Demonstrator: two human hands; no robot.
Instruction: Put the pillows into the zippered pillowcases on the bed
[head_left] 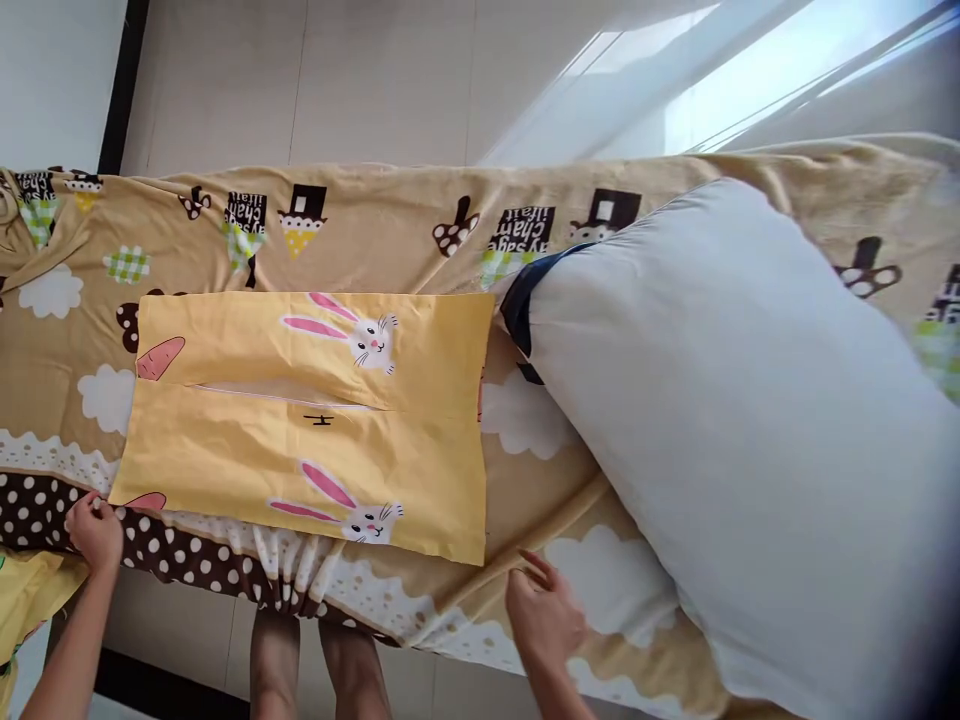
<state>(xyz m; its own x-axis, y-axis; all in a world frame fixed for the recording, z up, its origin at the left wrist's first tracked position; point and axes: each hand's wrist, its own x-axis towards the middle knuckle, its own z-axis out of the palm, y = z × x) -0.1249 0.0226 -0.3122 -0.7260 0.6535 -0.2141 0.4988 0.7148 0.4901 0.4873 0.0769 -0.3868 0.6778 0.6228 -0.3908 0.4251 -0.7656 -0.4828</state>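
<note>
A yellow pillowcase (307, 430) printed with rabbits and carrots lies flat on the bed, its slit opening facing up. My left hand (95, 530) is closed in a pinch at the pillowcase's near left corner. My right hand (541, 610) rests at the near right corner, fingers curled and pressing on the bedsheet (225, 240) next to the pillowcase edge. A large white pillow (742, 430) lies bare to the right, its left end close to the pillowcase.
The tan patterned bedsheet covers the whole bed, with a brown polka-dot border (187, 560) hanging over the near edge. My legs (315, 660) stand against that edge. A pale floor and bright window light lie beyond the bed's far side.
</note>
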